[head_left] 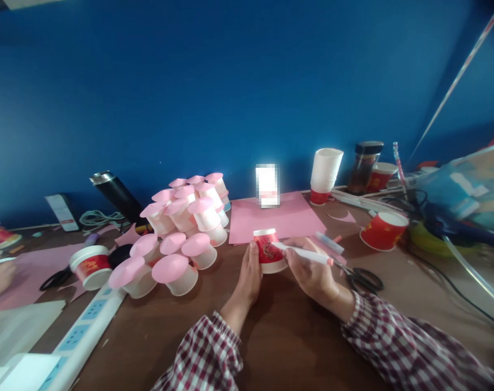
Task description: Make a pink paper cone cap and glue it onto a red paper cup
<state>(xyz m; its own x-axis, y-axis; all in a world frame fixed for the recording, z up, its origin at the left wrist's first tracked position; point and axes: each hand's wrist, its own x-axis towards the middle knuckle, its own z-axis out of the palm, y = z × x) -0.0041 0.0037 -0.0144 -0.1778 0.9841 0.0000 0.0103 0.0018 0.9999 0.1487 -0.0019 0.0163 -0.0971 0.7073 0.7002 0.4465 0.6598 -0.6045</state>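
Probably craft room: cups (177,233), scissors (363,278).

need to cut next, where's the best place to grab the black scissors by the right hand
Probably by the looped handles, coming from above on the right: the black scissors lie flat on the table, handles pointing away from the right hand, blades tucked under it and its white pen.

- A red paper cup (269,251) with a white rim and a dark red printed motif is standing upside down on the brown table, just in front of the pink sheet's near edge.
- A white marker pen (301,253) is lying almost level, its tip pointing toward nine o'clock and touching the cup's side.
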